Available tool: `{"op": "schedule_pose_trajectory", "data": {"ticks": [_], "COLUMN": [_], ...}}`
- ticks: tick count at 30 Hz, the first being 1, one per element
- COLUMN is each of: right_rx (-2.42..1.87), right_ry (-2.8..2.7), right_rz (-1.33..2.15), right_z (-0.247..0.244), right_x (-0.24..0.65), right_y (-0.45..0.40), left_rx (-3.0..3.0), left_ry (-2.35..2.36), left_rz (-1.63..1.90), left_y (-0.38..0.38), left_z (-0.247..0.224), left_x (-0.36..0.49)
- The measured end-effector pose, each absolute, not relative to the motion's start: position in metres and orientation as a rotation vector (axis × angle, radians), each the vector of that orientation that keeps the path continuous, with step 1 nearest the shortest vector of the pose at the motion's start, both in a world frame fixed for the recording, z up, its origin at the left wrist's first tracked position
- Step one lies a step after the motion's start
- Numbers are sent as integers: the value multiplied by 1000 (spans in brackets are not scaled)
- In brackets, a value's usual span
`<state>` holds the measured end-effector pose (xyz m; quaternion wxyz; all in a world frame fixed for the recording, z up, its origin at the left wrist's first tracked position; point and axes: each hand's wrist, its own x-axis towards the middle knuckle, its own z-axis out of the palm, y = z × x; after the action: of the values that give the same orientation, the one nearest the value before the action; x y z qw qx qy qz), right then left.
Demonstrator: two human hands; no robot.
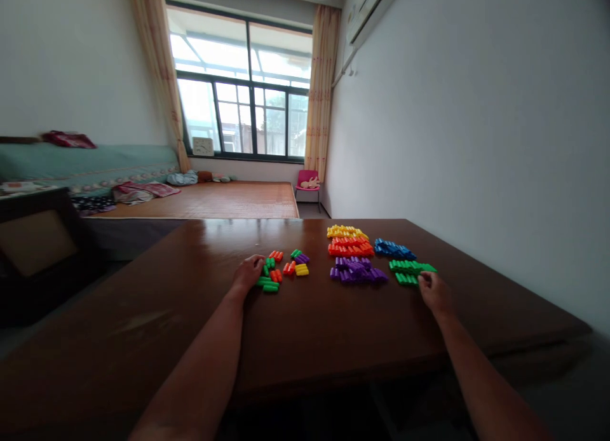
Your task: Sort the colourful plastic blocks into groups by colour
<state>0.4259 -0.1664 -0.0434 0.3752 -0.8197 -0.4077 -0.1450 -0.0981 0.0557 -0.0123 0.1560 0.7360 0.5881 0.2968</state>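
Observation:
On the brown table lie small plastic pieces. My left hand rests at the left edge of a loose mixed group, its fingers curled against green pieces; whether it grips one is hidden. Orange pieces, yellow pieces and purple pieces lie to its right. My right hand is closed at the right end of the green pile; what is between its fingertips is too small to tell. Beside that are a purple pile, an orange pile, a yellow pile and a blue pile.
Beyond the table stand a bed with cloths and a pink chair by the window. A dark cabinet is at the left. The white wall runs along the right.

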Motion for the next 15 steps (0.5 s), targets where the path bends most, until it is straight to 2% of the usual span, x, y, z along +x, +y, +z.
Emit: {"op": "schedule_pose_trajectory", "data": {"ticks": [4, 10, 15], "right_rx": [-1940, -1536, -1409], "right_ry": [-1163, -1777, -2137], "right_rz": [-449, -49, 149], "right_z": [-19, 21, 15], "right_x": [386, 241, 142], "right_y": [-151, -116, -80], "left_rx": [2086, 2254, 2236], "left_ry": [1672, 1657, 1681], "left_rz": [869, 837, 771], "left_y": [46, 35, 29], "left_z": [-9, -3, -1], "left_x": [-94, -89, -86]}}
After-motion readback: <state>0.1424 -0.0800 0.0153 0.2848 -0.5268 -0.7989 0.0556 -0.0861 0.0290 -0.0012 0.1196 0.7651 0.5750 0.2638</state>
